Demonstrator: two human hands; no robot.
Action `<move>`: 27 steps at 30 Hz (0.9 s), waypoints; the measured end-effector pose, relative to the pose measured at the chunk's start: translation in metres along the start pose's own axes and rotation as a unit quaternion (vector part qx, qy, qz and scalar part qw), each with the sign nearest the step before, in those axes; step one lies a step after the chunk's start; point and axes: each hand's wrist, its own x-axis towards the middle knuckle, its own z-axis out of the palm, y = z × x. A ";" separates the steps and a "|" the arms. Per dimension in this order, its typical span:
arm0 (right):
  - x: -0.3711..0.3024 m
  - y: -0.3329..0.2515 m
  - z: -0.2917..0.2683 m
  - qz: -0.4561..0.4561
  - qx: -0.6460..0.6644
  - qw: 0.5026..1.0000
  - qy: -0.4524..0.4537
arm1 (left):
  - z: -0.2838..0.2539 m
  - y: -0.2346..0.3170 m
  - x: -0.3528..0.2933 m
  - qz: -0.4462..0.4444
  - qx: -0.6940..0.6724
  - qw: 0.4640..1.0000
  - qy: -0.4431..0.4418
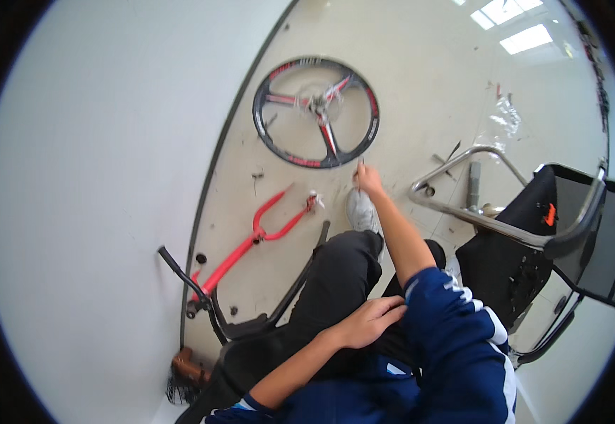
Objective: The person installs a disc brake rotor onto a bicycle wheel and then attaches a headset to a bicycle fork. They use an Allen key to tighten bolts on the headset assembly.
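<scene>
My right hand [367, 178] reaches down over the floor, just below the rim of a black bicycle wheel [327, 136] with red and white spokes. Its fingers are pinched together; a small dark tip shows above them, too small to name. Across my lap lies my left hand [373, 324], its fingers loosely stretched toward my right sleeve and holding nothing that shows. A red bicycle fork [233, 256] rests on the floor to the left, with black handlebars [180, 272] at its lower end.
At right stands a black chair [509, 261] with a bent metal tube frame [456, 209]. Beyond it lie a grey tube [473, 185] and clear plastic wrapping [500, 121]. A white wall [109, 177] borders the floor at left. A brown bag-like object [191, 367] sits at lower left.
</scene>
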 end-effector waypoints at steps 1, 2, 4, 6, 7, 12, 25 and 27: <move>-0.009 0.040 -0.006 -0.053 -0.085 0.994 0.031 | 0.002 0.006 -0.001 -0.005 0.053 0.998 -0.028; -0.027 0.060 -0.013 -0.032 -0.160 0.987 -0.006 | 0.000 0.011 0.005 0.007 0.112 0.993 -0.043; -0.087 0.115 -0.028 -0.045 -0.161 0.986 0.014 | 0.009 -0.008 0.017 0.072 -0.031 0.996 0.046; -0.147 0.133 -0.031 0.018 -0.177 0.982 0.068 | 0.006 -0.018 0.018 0.090 -0.020 0.992 0.084; -0.147 0.167 -0.035 0.082 -0.118 0.989 0.040 | 0.002 -0.032 0.020 0.099 -0.043 0.991 0.078; -0.233 0.111 -0.035 0.057 -0.001 0.979 0.197 | 0.012 -0.024 0.016 0.136 0.132 0.980 0.059; -0.322 0.103 -0.005 0.154 0.231 0.947 0.158 | -0.078 0.104 -0.116 0.262 0.430 0.805 0.313; -0.320 0.115 -0.013 0.180 0.263 0.933 0.168 | -0.137 0.118 -0.138 0.213 0.503 0.769 0.332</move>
